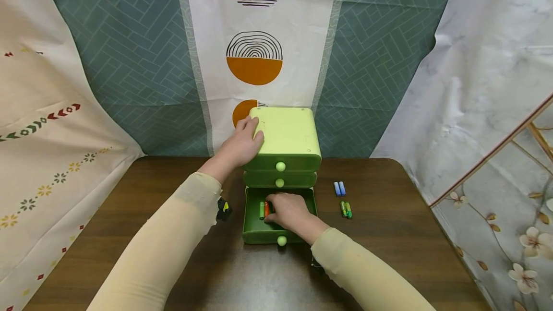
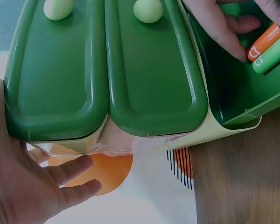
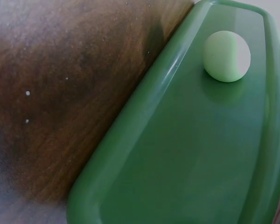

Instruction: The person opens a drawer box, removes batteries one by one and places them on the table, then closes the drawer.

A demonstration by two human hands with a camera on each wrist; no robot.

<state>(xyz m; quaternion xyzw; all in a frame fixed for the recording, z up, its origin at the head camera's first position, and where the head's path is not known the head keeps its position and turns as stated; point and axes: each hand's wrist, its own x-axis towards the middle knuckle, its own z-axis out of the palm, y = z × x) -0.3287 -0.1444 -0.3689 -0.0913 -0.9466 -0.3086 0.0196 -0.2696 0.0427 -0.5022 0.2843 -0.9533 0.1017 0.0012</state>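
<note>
My left hand (image 1: 243, 144) rests at the upper left edge of the green drawer cabinet (image 1: 287, 131), its fingers spread and extended in the left wrist view. The bottom drawer (image 1: 252, 227) is pulled out, with the two drawers above it closed. Inside it, my right hand (image 1: 288, 210) reaches down and pinches an orange battery (image 2: 263, 43) end to end between thumb and finger. A green battery (image 2: 273, 53) lies right beside the orange one. From the right wrist, only the drawer's front (image 3: 177, 140) and round knob (image 3: 226, 57) show clearly.
To the right of the cabinet, two blue-and-white batteries (image 1: 339, 188) lie on the brown wooden table (image 1: 389, 234), with two green batteries (image 1: 346, 209) nearer me. A patterned cloth (image 1: 255, 18) hangs behind the cabinet.
</note>
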